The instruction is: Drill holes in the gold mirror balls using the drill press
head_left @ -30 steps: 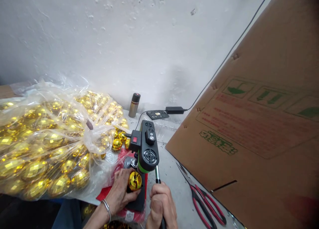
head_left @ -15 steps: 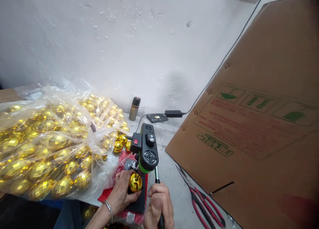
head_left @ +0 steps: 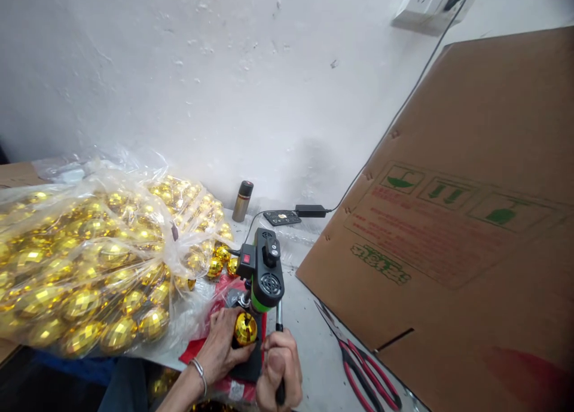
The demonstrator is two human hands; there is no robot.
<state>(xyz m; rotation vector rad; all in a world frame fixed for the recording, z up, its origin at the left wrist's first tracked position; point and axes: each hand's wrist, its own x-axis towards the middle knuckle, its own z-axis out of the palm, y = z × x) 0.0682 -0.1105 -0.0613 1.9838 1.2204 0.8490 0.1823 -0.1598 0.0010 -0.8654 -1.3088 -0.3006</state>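
Plastic (head_left: pixel 174 253), clear and crumpled, wraps a big heap of gold faceted balls (head_left: pixel 119 334) on the left of the worktop (head_left: pixel 309 340). Just right of the heap, a few loose balls (head_left: pixel 215 267) lie outside the wrapping. The left hand (head_left: pixel 222 346), a silver bangle (head_left: pixel 200 370) at its wrist, comes in from below over red film (head_left: pixel 192 349). Its grip is clamped on a single gold ball (head_left: pixel 246 329), thumb on the near side and fingers on the far side. That ball sits above a dark base (head_left: pixel 249 370), just in front of and below the head of a black device (head_left: pixel 268 271) with round vents and a green band. A small box with a red switch (head_left: pixel 246 259) is fixed to the device's left side. Behind stands a capped bottle (head_left: pixel 242 203), upright near the wall (head_left: pixel 224 89); to its right lie a flat black item (head_left: pixel 281 217) and a black adapter (head_left: pixel 311 210) with a cable. The right hand (head_left: pixel 280 367) has its grip closed round the black handle (head_left: pixel 280 393) of a metal lever (head_left: pixel 279 316). Farther right, scissors (head_left: pixel 368 370) with red-and-black handles lie beside a large cardboard box (head_left: pixel 439 220), which leans at a slant below a wall socket (head_left: pixel 426 5).
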